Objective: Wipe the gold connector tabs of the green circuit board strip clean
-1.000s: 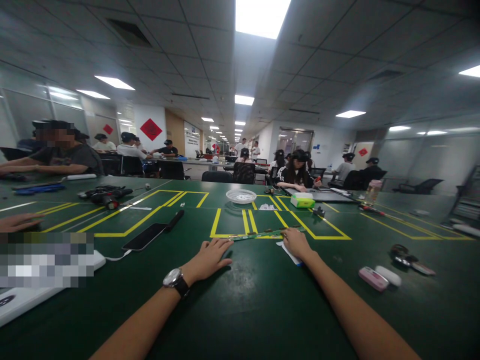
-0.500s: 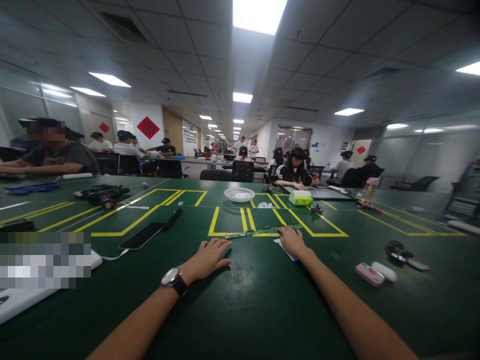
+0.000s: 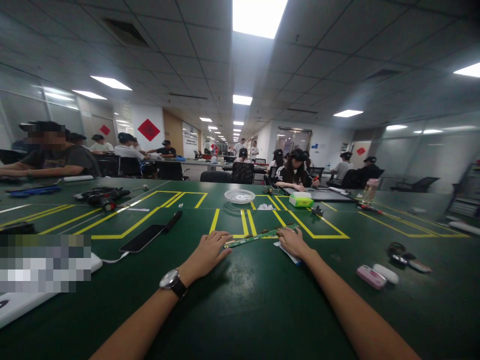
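Left hand (image 3: 206, 253) and right hand (image 3: 294, 243) grasp a green circuit-board strip (image 3: 252, 239) by its ends — fingers closed — and any shift seemingly calls for even support.

the one view looks from the wearer's head, forward and down across the green table (image 3: 240, 310).

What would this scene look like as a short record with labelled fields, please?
left hand: fingers and thumb at the near-left end of the green strip; grip unclear
right hand: fingers at the other end of the green strip
green strip: slanted between the hands
white sheet: partly beneath the right hand
beyond the hands: white dish, green-and-white pack
left side: black phone
right side: pink case beside a white one
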{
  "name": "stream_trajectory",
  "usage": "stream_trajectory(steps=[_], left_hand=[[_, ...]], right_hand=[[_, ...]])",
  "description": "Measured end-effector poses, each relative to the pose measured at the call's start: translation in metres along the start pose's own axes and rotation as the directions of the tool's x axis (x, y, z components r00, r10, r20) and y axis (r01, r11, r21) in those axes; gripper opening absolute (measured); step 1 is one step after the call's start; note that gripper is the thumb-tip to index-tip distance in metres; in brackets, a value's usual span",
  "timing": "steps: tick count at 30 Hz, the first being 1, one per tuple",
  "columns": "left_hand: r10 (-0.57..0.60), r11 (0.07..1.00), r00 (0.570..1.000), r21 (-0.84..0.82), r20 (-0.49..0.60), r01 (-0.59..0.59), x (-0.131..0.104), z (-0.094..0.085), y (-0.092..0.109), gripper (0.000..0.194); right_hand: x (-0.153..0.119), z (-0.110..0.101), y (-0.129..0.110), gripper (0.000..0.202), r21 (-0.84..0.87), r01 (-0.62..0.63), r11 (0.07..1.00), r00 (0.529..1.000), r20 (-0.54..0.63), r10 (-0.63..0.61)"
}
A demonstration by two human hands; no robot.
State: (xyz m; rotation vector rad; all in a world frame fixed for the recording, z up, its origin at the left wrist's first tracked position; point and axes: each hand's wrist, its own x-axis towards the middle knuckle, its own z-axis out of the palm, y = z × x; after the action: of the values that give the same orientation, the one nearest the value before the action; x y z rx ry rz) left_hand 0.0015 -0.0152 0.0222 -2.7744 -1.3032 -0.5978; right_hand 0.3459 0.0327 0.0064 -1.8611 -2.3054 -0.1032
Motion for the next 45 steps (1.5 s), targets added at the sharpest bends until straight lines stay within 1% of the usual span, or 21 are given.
stream_trajectory(steps=[3, 5, 7, 10, 12, 15, 17, 18, 19, 21, 22, 23, 25, 27, 29, 31, 34, 36, 38, 41, 45], left_hand=[[-0.015, 1.0, 0.999, 0.016, -0.05, 0.016, 0.001, -0.002, 0.0, 0.04], [-0.007, 1.0, 0.999, 0.015, -0.042, 0.008, 0.001, 0.001, -0.002, 0.04], [0.017, 1.0, 1.0, -0.001, -0.012, -0.017, 0.0, 0.004, -0.003, 0.041], [0.067, 0.997, 0.995, -0.036, 0.069, -0.065, -0.002, 0.009, -0.006, 0.047], [0.09, 0.995, 0.985, -0.057, 0.145, -0.083, -0.003, 0.012, -0.008, 0.051], [0.093, 0.994, 0.967, -0.076, 0.239, -0.077, -0.005, 0.013, -0.011, 0.052], [0.087, 0.995, 0.963, -0.079, 0.256, -0.069, -0.006, 0.013, -0.012, 0.053], [0.083, 0.995, 0.964, -0.08, 0.252, -0.065, -0.006, 0.013, -0.012, 0.055], [0.083, 0.995, 0.965, -0.082, 0.248, -0.064, -0.006, 0.013, -0.012, 0.056], [0.085, 0.994, 0.966, -0.089, 0.245, -0.065, -0.006, 0.012, -0.012, 0.057], [0.086, 0.994, 0.965, -0.09, 0.247, -0.065, -0.006, 0.012, -0.012, 0.057], [0.085, 0.994, 0.964, -0.09, 0.252, -0.064, -0.006, 0.012, -0.012, 0.056], [0.077, 0.995, 0.964, -0.085, 0.255, -0.058, -0.007, 0.013, -0.013, 0.057], [0.065, 0.996, 0.964, -0.077, 0.258, -0.046, -0.007, 0.015, -0.014, 0.057], [0.051, 0.997, 0.963, -0.065, 0.263, -0.036, -0.007, 0.016, -0.015, 0.058], [0.038, 0.998, 0.965, -0.048, 0.26, -0.027, -0.006, 0.018, -0.016, 0.06], [0.025, 0.999, 0.967, -0.041, 0.253, -0.016, -0.006, 0.019, -0.016, 0.062], [0.024, 0.999, 0.966, -0.046, 0.256, -0.012, -0.006, 0.019, -0.015, 0.062], [0.027, 0.999, 0.965, -0.052, 0.262, -0.014, -0.007, 0.018, -0.015, 0.062], [0.036, 0.998, 0.959, -0.059, 0.283, -0.02, -0.007, 0.016, -0.014, 0.064], [0.035, 0.998, 0.946, -0.063, 0.322, -0.016, -0.008, 0.013, -0.012, 0.07]], right_hand=[[0.001, -0.002, -0.017, 0.039, 0.018, 0.098, 0.995, 0.995, -0.001, -0.098], [-0.002, -0.002, -0.038, 0.039, 0.071, 0.234, 0.97, 0.972, -0.014, -0.233], [-0.009, -0.002, -0.067, 0.043, 0.158, 0.414, 0.897, 0.91, -0.063, -0.409], [-0.027, -0.006, -0.113, 0.046, 0.256, 0.634, 0.73, 0.77, -0.127, -0.625], [-0.038, -0.01, -0.136, 0.043, 0.294, 0.715, 0.634, 0.687, -0.133, -0.714], [-0.044, -0.014, -0.147, 0.038, 0.293, 0.76, 0.58, 0.634, -0.137, -0.761], [-0.039, -0.014, -0.137, 0.035, 0.258, 0.754, 0.604, 0.649, -0.147, -0.747], [-0.034, -0.014, -0.128, 0.034, 0.231, 0.727, 0.647, 0.684, -0.154, -0.713], [-0.028, -0.014, -0.117, 0.032, 0.195, 0.672, 0.714, 0.74, -0.164, -0.652], [-0.016, -0.013, -0.091, 0.028, 0.104, 0.458, 0.883, 0.882, -0.18, -0.436], [-0.012, -0.013, -0.078, 0.026, 0.051, 0.304, 0.951, 0.94, -0.178, -0.291], [-0.008, -0.013, -0.066, 0.025, 0.001, 0.146, 0.989, 0.976, -0.166, -0.144], [-0.004, -0.013, -0.047, 0.023, -0.074, -0.11, 0.991, 0.987, -0.128, 0.1], [-0.003, -0.011, -0.038, 0.022, -0.105, -0.209, 0.972, 0.976, -0.092, 0.199], [-0.003, -0.008, -0.04, 0.022, -0.107, -0.183, 0.977, 0.982, -0.067, 0.177], [-0.005, -0.005, -0.051, 0.024, -0.106, -0.125, 0.986, 0.991, -0.05, 0.12], [-0.01, -0.001, -0.079, 0.023, -0.059, 0.072, 0.996, 0.996, -0.038, -0.075], [-0.017, 0.0, -0.1, 0.022, 0.023, 0.276, 0.961, 0.96, -0.057, -0.274], [-0.024, 0.001, -0.118, 0.02, 0.095, 0.434, 0.896, 0.9, -0.097, -0.426], [-0.034, 0.0, -0.136, 0.019, 0.113, 0.506, 0.855, 0.861, -0.128, -0.493], [-0.039, 0.0, -0.142, 0.021, 0.107, 0.536, 0.837, 0.842, -0.134, -0.522]])
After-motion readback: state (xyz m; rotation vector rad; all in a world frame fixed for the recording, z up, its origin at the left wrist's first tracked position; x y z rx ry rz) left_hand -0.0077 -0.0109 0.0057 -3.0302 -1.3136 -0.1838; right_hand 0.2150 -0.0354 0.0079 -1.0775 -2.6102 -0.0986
